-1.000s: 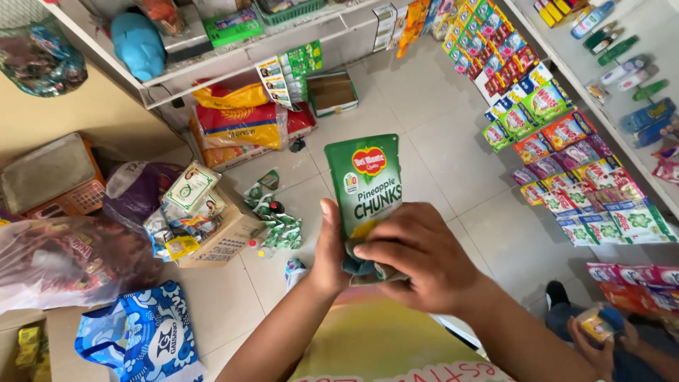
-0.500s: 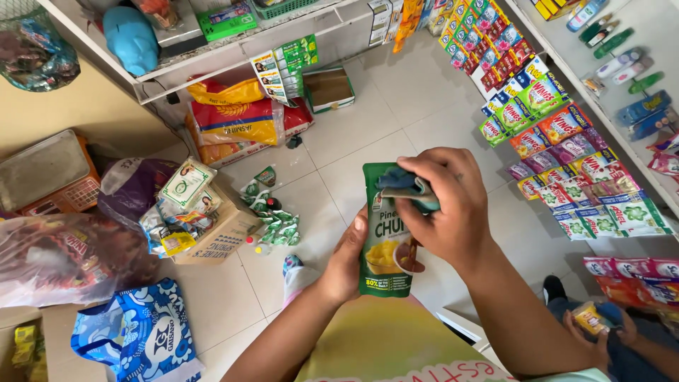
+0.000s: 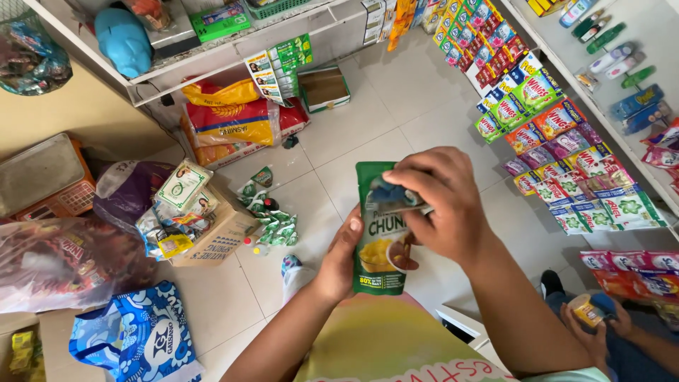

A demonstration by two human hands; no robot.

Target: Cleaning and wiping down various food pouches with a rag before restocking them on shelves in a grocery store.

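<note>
Right hand point(image 3: 442, 205) barely shifted, fingers pinching green pouch point(image 3: 382, 240) top, left hand point(image 3: 339, 258) gripping its lower edge

Rice sacks point(image 3: 230, 120) lean under a white shelf point(image 3: 233, 49); a cardboard box point(image 3: 212, 230) sits nearby; sachet strips point(image 3: 559, 141) hang at right.

Open tiled floor point(image 3: 396, 120) stretches ahead of the hands, bare from the green pouch point(image 3: 380, 233) up to a flat cardboard box point(image 3: 324, 88) under the white shelf point(image 3: 212, 53). On the left, passage is crowded by a carton of packets point(image 3: 205, 226), scattered green sachets point(image 3: 272, 216), stacked rice sacks point(image 3: 230, 120), a blue printed bag point(image 3: 141, 336) and a full plastic bag point(image 3: 56, 262). On the right, hanging sachet strips point(image 3: 559, 155) line the wall, and another person's hand point(image 3: 601, 318) sits low at the corner.
</note>
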